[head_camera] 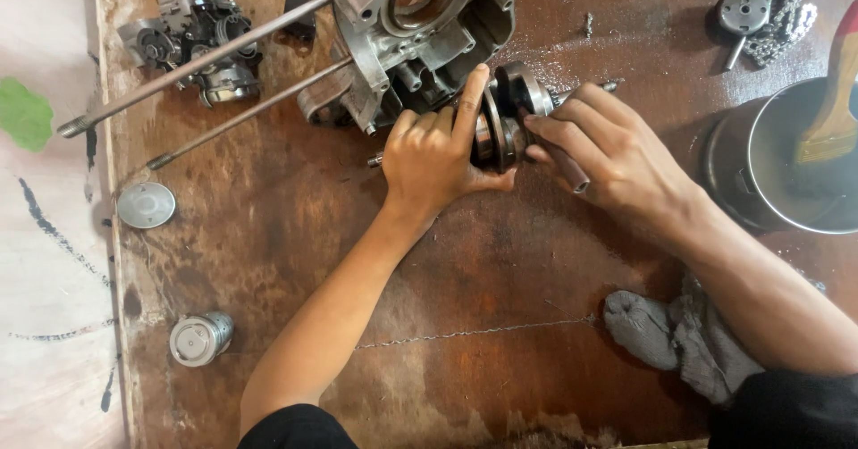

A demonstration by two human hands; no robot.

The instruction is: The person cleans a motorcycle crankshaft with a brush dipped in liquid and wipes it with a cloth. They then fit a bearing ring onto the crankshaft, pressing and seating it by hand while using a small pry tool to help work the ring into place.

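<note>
Beside the crankcase [420, 29], on the oily board [500, 270], I clamp my left hand [433, 159] around the crankshaft [505, 114] to steady it, while my right hand [608, 150] pinches its far side, fingers closed, keeping it level.

Gripping a round metal crank part [505, 118] with both hands near the board's [465, 261] far edge: left hand [438, 159] wrapping it, right hand [608, 150] pinching its shaft. Lying beside it, an engine casing [420, 29]; sitting near the right edge, a grey rag [684, 337].
</note>
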